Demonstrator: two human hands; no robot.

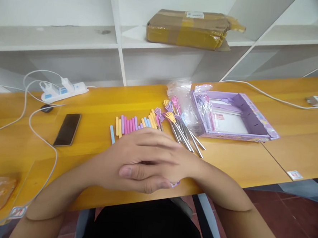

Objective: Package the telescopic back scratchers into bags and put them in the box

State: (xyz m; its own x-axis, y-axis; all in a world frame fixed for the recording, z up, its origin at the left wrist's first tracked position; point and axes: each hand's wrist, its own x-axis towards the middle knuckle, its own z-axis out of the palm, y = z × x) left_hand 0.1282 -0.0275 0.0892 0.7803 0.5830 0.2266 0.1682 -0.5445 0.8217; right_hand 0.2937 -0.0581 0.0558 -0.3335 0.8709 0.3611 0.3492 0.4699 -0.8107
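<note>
Left hand [131,149] is laid, fingers straight, over right hand [183,161], whose finger state cannot be told; pastel sticks [125,125] and back scratchers [183,136] just beyond on table [93,129] could be scattered by a forward push.

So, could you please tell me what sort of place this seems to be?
It looks like a workstation, perhaps in a small workshop or office: hand-shaped back scratchers and a power strip lie on the table, and a taped cardboard box sits on the shelving behind.
</note>
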